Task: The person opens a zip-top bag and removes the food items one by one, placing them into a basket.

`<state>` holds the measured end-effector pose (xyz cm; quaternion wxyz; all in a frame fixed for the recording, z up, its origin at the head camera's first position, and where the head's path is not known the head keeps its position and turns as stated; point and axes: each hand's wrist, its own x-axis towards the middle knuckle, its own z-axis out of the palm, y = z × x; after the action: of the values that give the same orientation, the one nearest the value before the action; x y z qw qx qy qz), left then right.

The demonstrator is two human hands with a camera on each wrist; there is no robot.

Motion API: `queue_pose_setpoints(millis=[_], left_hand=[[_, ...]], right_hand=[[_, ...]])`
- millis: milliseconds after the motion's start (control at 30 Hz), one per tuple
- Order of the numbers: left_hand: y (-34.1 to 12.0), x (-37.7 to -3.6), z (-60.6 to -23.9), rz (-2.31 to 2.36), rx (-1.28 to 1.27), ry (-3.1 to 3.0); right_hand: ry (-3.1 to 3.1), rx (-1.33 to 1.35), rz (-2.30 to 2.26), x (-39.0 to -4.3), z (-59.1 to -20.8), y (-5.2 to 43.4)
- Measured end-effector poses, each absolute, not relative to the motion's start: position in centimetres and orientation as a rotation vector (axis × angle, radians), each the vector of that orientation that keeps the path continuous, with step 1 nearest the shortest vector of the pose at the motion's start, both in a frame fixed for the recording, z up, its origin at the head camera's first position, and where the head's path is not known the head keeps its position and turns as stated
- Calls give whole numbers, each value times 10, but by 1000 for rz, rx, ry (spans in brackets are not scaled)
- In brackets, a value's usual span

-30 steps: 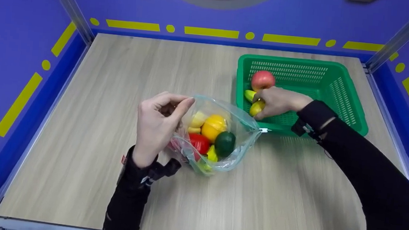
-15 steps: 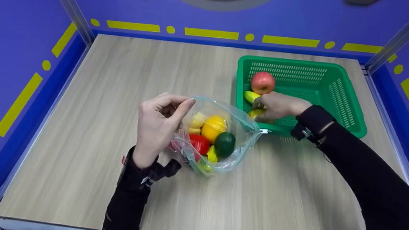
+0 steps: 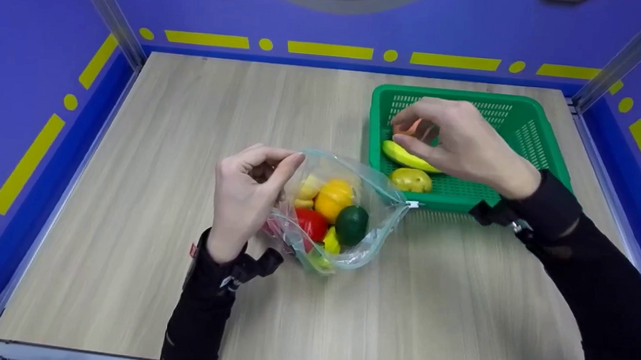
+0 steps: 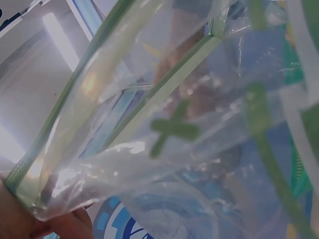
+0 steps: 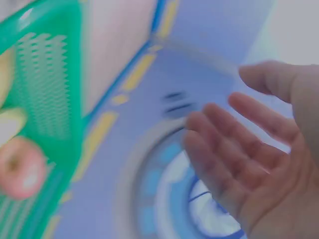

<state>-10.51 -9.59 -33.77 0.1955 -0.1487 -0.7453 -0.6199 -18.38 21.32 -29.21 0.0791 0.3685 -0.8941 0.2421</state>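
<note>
My left hand (image 3: 250, 191) pinches the rim of a clear zip bag (image 3: 369, 256) between thumb and index finger. Through the plastic show a yellow-orange round fruit (image 3: 335, 200), a red one (image 3: 311, 224), a dark green avocado (image 3: 352, 225) and several yellow pieces. The left wrist view is mostly filled by the bag's green-edged film. Above the green basket (image 3: 469, 204) hovers my right hand (image 3: 463, 143), holding nothing, fingers loosely bent. Beneath it lie a banana (image 3: 407, 155) and a potato (image 3: 411, 180). An apple (image 5: 21, 168) is largely hidden behind the fingers in the head view.
Blue panels (image 3: 334, 27) with yellow marks enclose the wooden table (image 3: 204, 112) at the back and both sides. The bag's white slider (image 3: 413, 204) sits right at the basket's near rim. The basket stands at the back right.
My right hand has let go of the potato in the basket and risen above the banana and apple. The left hand and the bag have stayed put.
</note>
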Motion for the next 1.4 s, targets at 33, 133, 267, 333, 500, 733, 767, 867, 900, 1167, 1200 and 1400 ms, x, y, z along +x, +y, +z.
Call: queue_pose_setpoints(millis=[33,133,267,333,500,733,767,867,900,1167,1200,1400], left_hand=[[-96,-105,-338,-1736,-410,-2091],[-95,-105,-338,-1740,-395,-2095],[-96,-105,-338,-1743,-403,-2095],[-96,-105,-338,-1743,-406,-2095],[-97,-104,-337,-1737,-423,-2100],[-96,-104,-336,-1738,-405,-2099],[-96,-104,-336,-1737,-403,-2099],[-95,-104,-335,-1728,-402,-2105],[-95,-104,-335,-1724,-405,-2107],[-95,-105,-337,-1700,-429,-2121],[-95,-105,-337,-1700,-431,-2121],[-95,-105,-337,-1696,-432,-2121]], right_hand=[[-2612,1124,735,-175,-287,208],[-2450,1197,795,-148,-276,192],[-2305,1361,814,-121,-279,168],[-2297,1431,756,-113,-285,157],[-2472,1531,487,-103,-304,132],[-2754,1592,-14,-111,-335,103],[-2793,1594,-80,-113,-340,100],[-2918,1584,-206,-121,-352,97],[-2939,1578,-227,-124,-356,97],[-2821,1602,-388,-131,-374,104],[-2807,1597,-465,-130,-376,102],[-2712,1511,-1040,-127,-385,88]])
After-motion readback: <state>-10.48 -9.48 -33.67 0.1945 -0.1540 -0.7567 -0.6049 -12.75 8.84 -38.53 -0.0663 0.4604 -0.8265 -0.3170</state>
